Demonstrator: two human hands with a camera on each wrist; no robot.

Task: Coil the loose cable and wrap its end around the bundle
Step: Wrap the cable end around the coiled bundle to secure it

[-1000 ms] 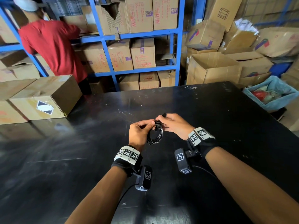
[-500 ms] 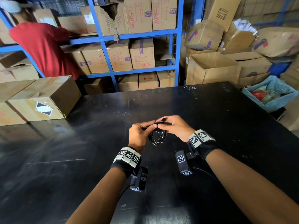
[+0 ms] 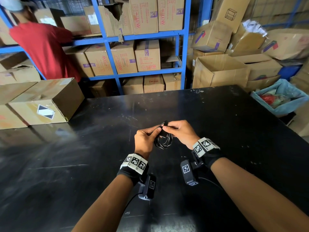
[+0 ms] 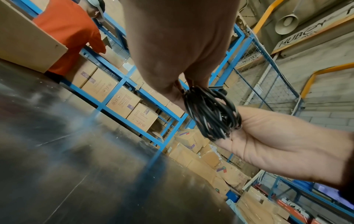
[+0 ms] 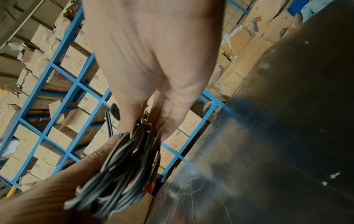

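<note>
A thin black cable wound into a small coil [image 3: 163, 141] hangs between both hands above the black table [image 3: 217, 124]. My left hand [image 3: 147, 137] pinches the top of the coil [image 4: 209, 112] with thumb and fingers. My right hand [image 3: 179, 132] pinches the same top from the other side, and the cable's short black end [image 3: 164, 123] sticks up past its fingertips. In the right wrist view the coil [image 5: 122, 168] hangs below the pinching fingers [image 5: 130, 121], with the cable's end [image 5: 114, 109] to their left.
Cardboard boxes [image 3: 45, 102] stand on the table's far left corner. Blue shelving [image 3: 113, 64] full of cartons runs behind the table, where a person in a red shirt [image 3: 45, 49] works. Open boxes [image 3: 219, 71] and a blue-lined bin [image 3: 280, 99] sit at the right.
Both hands have stayed in place above the table, shifting only slightly. The right fingers have worked the cable's end over the top of the coil. The person in red has leaned further left.
</note>
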